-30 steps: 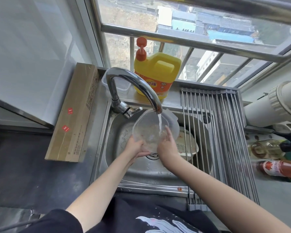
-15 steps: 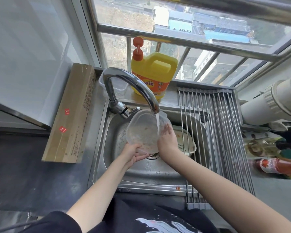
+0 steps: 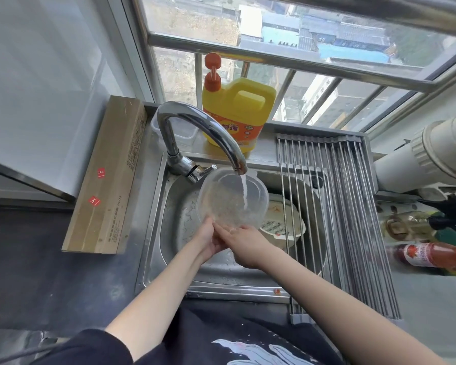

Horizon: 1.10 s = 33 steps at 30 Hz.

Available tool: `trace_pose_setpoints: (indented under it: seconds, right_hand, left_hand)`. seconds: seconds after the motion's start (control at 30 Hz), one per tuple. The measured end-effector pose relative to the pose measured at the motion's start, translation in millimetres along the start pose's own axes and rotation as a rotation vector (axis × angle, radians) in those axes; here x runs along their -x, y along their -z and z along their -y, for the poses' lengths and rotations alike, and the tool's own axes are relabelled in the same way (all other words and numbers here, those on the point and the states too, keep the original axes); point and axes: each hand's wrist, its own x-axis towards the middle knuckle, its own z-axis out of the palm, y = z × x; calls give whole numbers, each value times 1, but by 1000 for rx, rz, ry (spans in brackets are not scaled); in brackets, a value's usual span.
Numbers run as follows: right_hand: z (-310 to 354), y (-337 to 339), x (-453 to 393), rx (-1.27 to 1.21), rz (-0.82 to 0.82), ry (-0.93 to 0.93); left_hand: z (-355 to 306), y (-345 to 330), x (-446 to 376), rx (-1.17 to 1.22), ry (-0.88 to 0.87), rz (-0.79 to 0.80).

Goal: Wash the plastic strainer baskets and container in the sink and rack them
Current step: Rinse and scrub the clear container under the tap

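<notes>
- Both hands are held together at the near, lower rim of the clear container (image 3: 232, 198). The left hand (image 3: 208, 239) is cupped under that rim with fingers curled onto it; the right hand (image 3: 244, 243) is laid over the left, fingertips pressed to the same edge. The exact finger wrap of the right hand cannot be made out.
- The container is tilted up and away from the hands, its mouth turned toward the person, and the water stream (image 3: 244, 191) is received inside it, just beyond the fingers.
- Risk, judged: the hold is confined to one wet edge, so a slip into the sink (image 3: 179, 206) may be caused by the weight of collected water. Splash over the near sink rim onto clothing may be caused by the steep tilt under the stream.
- The cream strainer basket (image 3: 282, 222) lies in the sink just right of the right hand, partly under the drying rack (image 3: 348, 206), apparently unwashed.
- The rack, to the right of both hands, carries nothing yet.
- The tap (image 3: 195, 133) and the yellow detergent bottle (image 3: 237, 111) stand beyond the container, farthest from the hands.
</notes>
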Motion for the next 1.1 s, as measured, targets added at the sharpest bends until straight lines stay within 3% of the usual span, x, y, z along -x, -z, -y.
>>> trace_pose_setpoints:
  seconds: [0.1, 0.2, 0.27, 0.33, 0.43, 0.57, 0.7, 0.8, 0.87, 0.97, 1.1]
  right_hand:
    - [0, 7, 4, 148, 41, -86]
    - [-2, 16, 12, 458, 232, -186]
    - [4, 19, 11, 475, 310, -274]
    - [17, 19, 6, 441, 289, -362]
    - [28, 20, -2, 224, 369, -504]
    - [8, 27, -20, -366, 563, -449]
    - [-14, 26, -27, -625, 88, -685]
    - [3, 23, -31, -1093, 15, -786]
    - [20, 25, -35, -1330, -54, -756]
    - [41, 36, -43, -1321, -98, -639]
    - [50, 42, -42, -1210, 143, -469]
  left_hand:
    - [4, -6, 3, -3, -15, -32]
    - [7, -5, 4, -40, -21, -48]
    - [9, -3, 4, -87, -19, -54]
    - [10, -1, 2, -144, -37, -65]
    - [7, 3, -2, -326, -62, -76]
    - [3, 24, -11, -576, 17, -153]
    - [0, 39, -11, -745, 125, -141]
    - [-1, 36, -7, -829, 184, -32]
    - [-1, 33, -3, -781, 203, 44]
    - [-4, 30, 1, -703, 192, 98]
    - [-8, 30, -1, -714, 144, 50]
